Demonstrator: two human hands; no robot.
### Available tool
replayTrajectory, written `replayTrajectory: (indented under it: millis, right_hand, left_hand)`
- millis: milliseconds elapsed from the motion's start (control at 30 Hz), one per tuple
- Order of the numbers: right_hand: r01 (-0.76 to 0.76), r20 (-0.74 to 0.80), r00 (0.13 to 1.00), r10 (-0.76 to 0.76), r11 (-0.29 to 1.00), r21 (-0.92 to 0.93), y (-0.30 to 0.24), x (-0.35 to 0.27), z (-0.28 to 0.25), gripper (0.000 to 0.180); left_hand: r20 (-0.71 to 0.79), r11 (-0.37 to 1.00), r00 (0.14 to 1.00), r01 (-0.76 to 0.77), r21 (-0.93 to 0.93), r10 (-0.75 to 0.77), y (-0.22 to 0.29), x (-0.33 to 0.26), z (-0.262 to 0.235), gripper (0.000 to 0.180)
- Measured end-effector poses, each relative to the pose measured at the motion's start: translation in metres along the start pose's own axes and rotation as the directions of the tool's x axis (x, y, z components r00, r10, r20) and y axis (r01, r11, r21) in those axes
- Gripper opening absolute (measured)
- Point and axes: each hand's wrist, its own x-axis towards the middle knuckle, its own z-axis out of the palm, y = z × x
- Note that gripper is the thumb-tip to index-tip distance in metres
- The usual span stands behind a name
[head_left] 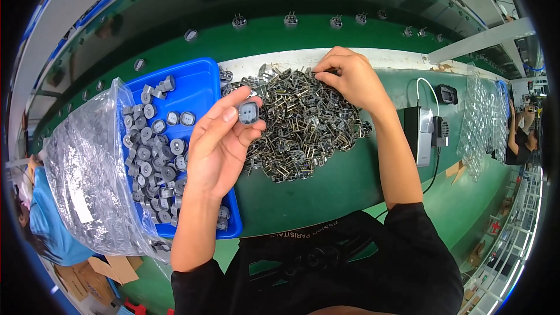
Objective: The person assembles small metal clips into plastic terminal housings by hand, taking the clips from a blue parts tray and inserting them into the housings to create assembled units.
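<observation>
Green workbench [326, 192] in a workshop, a heap of pinned metal parts [309, 128] at its middle.

From my remote view, the hands are apart: my left hand [219, 149] pinches a round grey piece [249, 113] over the heap's left side, while my right hand [352, 79] has thumb and forefinger drawn together at the heap's far edge; I cannot tell whether they grip anything. Left of the heap I see a blue tray [198, 84] of grey pieces [146, 169], partly under a clear plastic bag [87, 157]; beyond the heap, a green conveyor [262, 41] carries spaced-out parts.
</observation>
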Motion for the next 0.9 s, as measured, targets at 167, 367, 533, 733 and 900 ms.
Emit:
replayTrajectory:
  millis: [167,367,533,733,900]
  right_hand:
    - [0.176,-0.314,0.933,-0.174,0.984,-0.023,-0.018,-0.020,0.001,0.012]
    - [0.393,-0.376,0.874,-0.309,0.904,0.170,-0.081,-0.036,0.005,0.017]
    - [0.457,-0.332,0.848,-0.412,0.887,0.064,-0.104,-0.041,0.006,0.017]
    - [0.640,-0.266,0.687,-0.676,0.737,-0.217,-0.107,-0.037,0.005,0.026]
    - [0.663,-0.284,0.649,-0.706,0.707,-0.245,-0.107,-0.035,0.010,0.029]
  left_hand:
    - [-0.013,1.000,1.000,0.021,0.008,-0.021,0.000,0.001,0.002,0.038]
    - [0.040,0.994,0.998,0.038,0.104,-0.042,-0.004,-0.001,0.005,0.037]
    - [0.012,0.977,0.999,0.032,0.211,-0.035,-0.007,-0.003,0.008,0.034]
    - [0.044,0.975,0.995,0.076,0.209,-0.087,-0.007,-0.004,0.009,0.030]
    - [0.057,0.979,0.994,0.082,0.184,-0.094,-0.009,-0.005,0.011,0.029]
